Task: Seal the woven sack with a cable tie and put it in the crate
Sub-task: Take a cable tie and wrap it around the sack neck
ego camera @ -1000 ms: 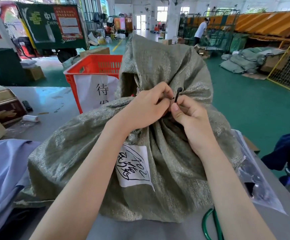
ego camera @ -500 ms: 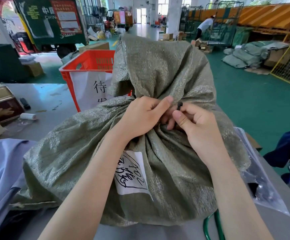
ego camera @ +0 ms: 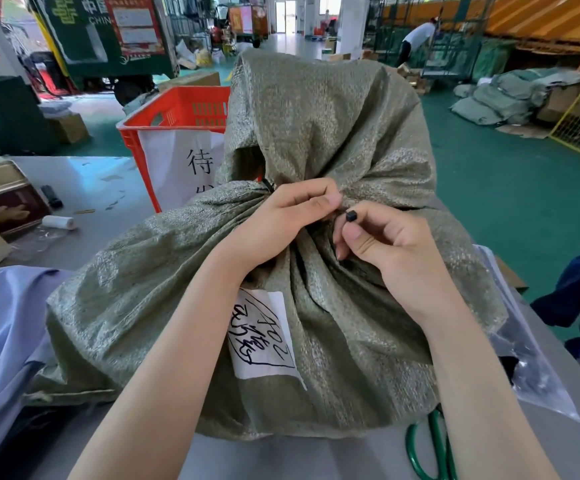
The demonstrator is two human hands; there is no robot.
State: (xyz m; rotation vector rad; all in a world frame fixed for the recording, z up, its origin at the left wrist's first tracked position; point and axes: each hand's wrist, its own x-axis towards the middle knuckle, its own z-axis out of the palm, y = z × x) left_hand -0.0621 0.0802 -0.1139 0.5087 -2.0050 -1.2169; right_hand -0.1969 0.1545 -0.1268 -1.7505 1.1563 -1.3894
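Observation:
A grey-green woven sack (ego camera: 333,133) with a white handwritten label (ego camera: 264,334) sits on the table in front of me, its neck gathered. A black cable tie (ego camera: 350,215) runs around the neck; a short stretch shows at the left (ego camera: 268,185). My left hand (ego camera: 281,220) is closed on the gathered neck and the tie. My right hand (ego camera: 385,244) pinches the tie's square head between thumb and forefinger. The red plastic crate (ego camera: 177,112) stands just behind the sack at the left, with a white paper sign on its front.
Green-handled scissors (ego camera: 427,445) lie at the table's near edge on the right, beside a clear plastic bag (ego camera: 524,358). Blue fabric (ego camera: 1,323) lies at the left, with a brown box (ego camera: 4,199) and a white roll (ego camera: 58,222) further back. A person works far off.
The upright free end of the tie seen a second ago is gone; only the head shows in my right fingers. Both hands have dropped slightly against the neck.

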